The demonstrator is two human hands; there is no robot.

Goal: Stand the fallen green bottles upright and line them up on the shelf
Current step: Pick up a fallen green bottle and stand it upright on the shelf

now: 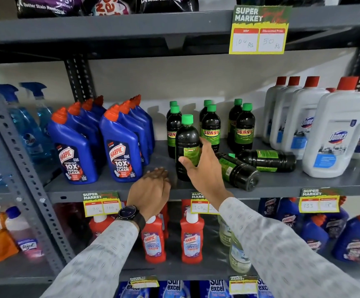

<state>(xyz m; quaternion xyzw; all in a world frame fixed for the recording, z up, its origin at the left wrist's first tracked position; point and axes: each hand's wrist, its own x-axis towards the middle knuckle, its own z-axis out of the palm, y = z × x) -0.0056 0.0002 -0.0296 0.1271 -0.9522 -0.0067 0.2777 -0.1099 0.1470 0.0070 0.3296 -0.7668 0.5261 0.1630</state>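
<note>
Left hand (151,190) flat, empty, on shelf edge (282,191). Right hand (198,162) wraps upright Sunny bottle (186,145), front of left row. Advice: seat base flat, label forward, square with row. Two fallen bottles (267,160) lie just right, touching.

You are standing in a shop, at a grey metal shelf (131,191) of cleaning products. Yellow price tags (259,31) printed "SUPER MARKET" hang on its edges, and many same bottles stand in rows, like the blue Harpic bottles (121,145).
</note>
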